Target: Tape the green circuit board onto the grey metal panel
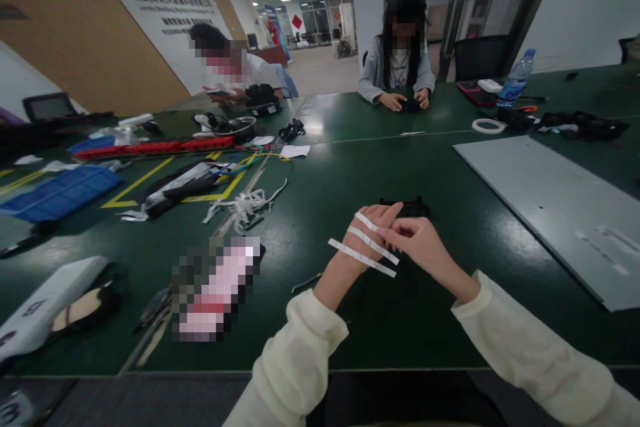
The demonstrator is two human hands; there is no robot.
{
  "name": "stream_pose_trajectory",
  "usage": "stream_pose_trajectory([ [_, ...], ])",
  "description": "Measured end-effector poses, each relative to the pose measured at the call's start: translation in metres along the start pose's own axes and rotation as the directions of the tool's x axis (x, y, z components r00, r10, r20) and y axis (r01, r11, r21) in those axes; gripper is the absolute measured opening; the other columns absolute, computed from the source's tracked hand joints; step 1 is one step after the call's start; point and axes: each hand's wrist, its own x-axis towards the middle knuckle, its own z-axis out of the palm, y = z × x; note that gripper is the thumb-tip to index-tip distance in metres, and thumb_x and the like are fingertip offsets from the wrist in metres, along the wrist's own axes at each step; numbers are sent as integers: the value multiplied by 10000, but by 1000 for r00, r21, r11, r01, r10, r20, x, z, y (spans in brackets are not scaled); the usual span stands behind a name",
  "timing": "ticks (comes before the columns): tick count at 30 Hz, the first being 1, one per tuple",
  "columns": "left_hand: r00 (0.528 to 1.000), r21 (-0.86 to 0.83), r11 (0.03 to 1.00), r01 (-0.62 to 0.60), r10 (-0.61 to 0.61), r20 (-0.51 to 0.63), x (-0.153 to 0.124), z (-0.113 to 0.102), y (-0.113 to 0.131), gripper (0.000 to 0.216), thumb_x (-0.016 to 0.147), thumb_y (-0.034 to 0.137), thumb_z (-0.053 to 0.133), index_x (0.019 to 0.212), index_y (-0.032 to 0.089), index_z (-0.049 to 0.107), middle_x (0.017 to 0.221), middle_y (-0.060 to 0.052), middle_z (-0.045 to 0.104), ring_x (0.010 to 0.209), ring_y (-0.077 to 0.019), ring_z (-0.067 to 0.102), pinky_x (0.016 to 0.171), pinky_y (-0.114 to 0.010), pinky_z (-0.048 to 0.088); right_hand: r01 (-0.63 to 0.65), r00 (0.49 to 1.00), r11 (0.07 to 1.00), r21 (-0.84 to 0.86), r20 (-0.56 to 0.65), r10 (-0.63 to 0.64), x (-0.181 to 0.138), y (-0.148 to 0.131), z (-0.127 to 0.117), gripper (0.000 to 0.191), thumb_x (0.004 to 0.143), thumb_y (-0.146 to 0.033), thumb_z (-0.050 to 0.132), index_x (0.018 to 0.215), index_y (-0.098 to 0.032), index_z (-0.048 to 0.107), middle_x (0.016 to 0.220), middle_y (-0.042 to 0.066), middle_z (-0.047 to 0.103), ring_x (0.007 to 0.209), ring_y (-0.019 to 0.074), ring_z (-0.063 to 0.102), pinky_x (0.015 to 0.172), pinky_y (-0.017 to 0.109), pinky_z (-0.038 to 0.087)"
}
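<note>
Narrow white tape strips lie across the back of my left hand and its wrist, roughly side by side, with their ends sticking out past the skin. My left hand is held palm down over the table, its visible fingers stretched out. From the right, my right hand meets it, thumb and forefinger pinched at the end of the strip nearest the knuckles. A black device lies just behind both hands, partly hidden by them. Beside my left wrist is a thin dark tool.
A blurred pink phone-shaped thing and a tangle of white strips lie to the left, before a blue basket. At right are a grey panel, a tape roll and a water bottle. Two people sit opposite.
</note>
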Motion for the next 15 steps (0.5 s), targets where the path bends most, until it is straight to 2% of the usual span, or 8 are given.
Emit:
stream_pose_trajectory([
  [5,999,-185,982,-30,33,12,0,0,-7,499,859,178,509,1348,181,414,1289,-114,568,1191,-234,539,1025,-429,412,7,1000,995,-102,5,-6,-3,4,-4,425,846,-527,543,610,-178,605,587,5,577,533,116,510,557,268,387],
  [9,1000,-251,968,-3,3,2,-1,0,-16,519,865,275,545,1353,168,406,1332,-132,533,1220,-245,516,1038,-428,402,-35,994,985,-170,-112,16,3,9,-20,477,870,-584,457,697,-184,649,616,9,587,532,117,505,517,257,362],
  [12,998,-221,975,-10,23,56,-2,8,-20,621,831,414,601,1365,171,399,1378,-151,484,1266,-276,469,1060,-451,371,-36,967,962,-269,-252,-34,12,16,-46,471,887,-570,421,787,-188,676,646,19,611,588,140,553,568,265,405],
  [15,992,-137,990,-15,31,119,-3,17,-21,736,776,505,644,1386,186,385,1421,-158,432,1332,-309,382,1088,-489,315,-57,937,879,-474,-329,-117,18,30,-85,396,897,-495,432,968,-190,675,851,58,678,782,182,623,736,308,460],
])
